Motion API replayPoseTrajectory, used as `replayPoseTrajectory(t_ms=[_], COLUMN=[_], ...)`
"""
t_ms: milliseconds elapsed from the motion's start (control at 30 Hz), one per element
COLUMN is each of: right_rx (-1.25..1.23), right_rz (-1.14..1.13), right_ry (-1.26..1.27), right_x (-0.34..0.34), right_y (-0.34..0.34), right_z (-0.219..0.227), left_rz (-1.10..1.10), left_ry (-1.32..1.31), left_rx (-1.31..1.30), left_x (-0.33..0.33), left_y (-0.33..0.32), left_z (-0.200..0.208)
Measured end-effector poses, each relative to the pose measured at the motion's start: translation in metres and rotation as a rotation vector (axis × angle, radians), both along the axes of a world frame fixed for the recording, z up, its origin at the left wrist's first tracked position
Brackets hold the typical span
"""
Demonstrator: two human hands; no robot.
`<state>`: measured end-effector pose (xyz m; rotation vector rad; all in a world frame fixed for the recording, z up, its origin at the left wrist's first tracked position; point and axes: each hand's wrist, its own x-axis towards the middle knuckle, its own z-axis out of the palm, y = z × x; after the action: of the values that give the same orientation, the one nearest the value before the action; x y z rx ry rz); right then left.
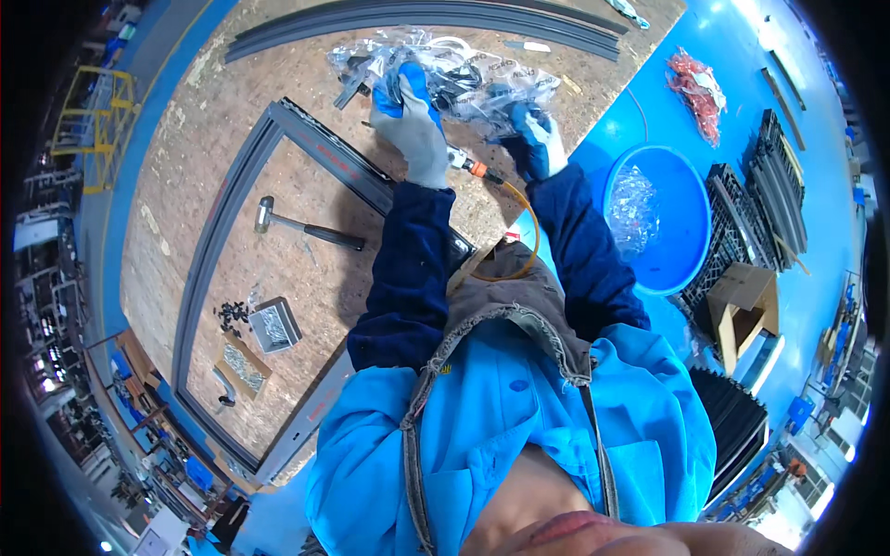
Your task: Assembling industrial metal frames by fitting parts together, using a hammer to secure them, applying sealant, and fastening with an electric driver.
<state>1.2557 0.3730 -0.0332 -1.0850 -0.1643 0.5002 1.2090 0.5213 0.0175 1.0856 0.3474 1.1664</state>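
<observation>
A crumpled clear plastic bag [496,82] with printing lies at the far side of the wooden worktop, with dark and white parts showing through it. My left hand [410,125], in a grey glove with blue fingers, is closed on the bag's left part. At its right end my right hand [540,141], gloved alike, pinches the plastic; some of its fingertips are hidden. Below and between the hands lies an air tool [459,159] with an orange hose [533,218]. A dark grey rectangular frame [218,232] rests on the worktop left of my arms.
Inside the frame lie a hammer [311,230], a small tray of screws [275,326], a cardboard box of screws [243,368] and loose black pieces [233,318]. Long grey profiles [426,15] line the far edge. A blue tub [681,269] stands on the floor at right.
</observation>
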Motion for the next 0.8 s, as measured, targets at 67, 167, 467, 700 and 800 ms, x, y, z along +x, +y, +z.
replayPoseTrajectory(t_ms=[67,167,467,700,800], right_rx=[0.403,0.667,0.804,0.591,0.062], right_rz=[0.092,0.158,0.347,0.416,0.263], right_ry=[0.147,0.235,0.286,0.278,0.184], right_x=[0.003,0.001,0.002,0.024,0.021], right_y=[0.02,0.044,0.064,0.02,0.013], right_z=[-0.019,-0.034,-0.048,-0.066,-0.036], left_rz=[-0.032,-0.018,0.079,0.107,0.186], left_ry=[-0.043,0.028,0.467,0.545,0.823], left_rx=[0.115,0.343,1.122,1.045,1.271], left_x=[0.002,-0.001,-0.014,0.006,0.005], left_y=[-0.003,0.011,0.02,0.026,0.04], left_z=[0.021,0.032,0.089,0.067,0.081])
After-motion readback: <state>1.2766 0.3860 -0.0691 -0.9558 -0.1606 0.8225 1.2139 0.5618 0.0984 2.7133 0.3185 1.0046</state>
